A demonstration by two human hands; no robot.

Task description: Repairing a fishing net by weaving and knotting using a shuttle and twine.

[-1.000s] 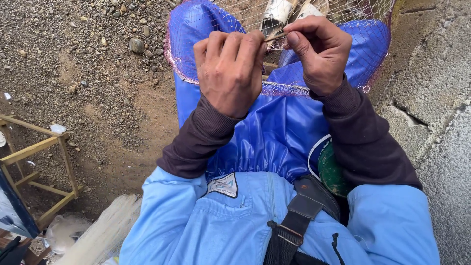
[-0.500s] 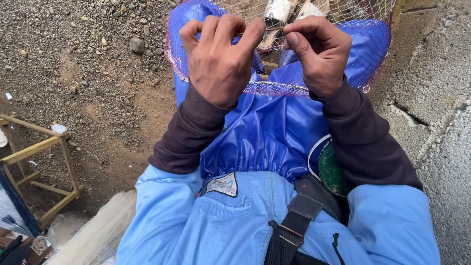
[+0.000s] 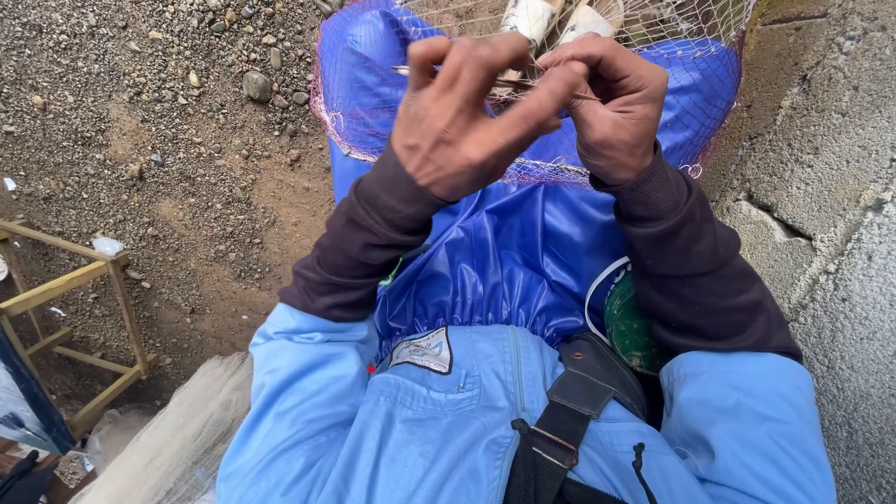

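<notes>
Two hands [image 3: 457,121], one net [image 3: 691,84], one needle [image 3: 509,84]

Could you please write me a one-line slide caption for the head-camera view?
Left hand and right hand pinch a thin netting needle over fine net on a blue apron.
</notes>
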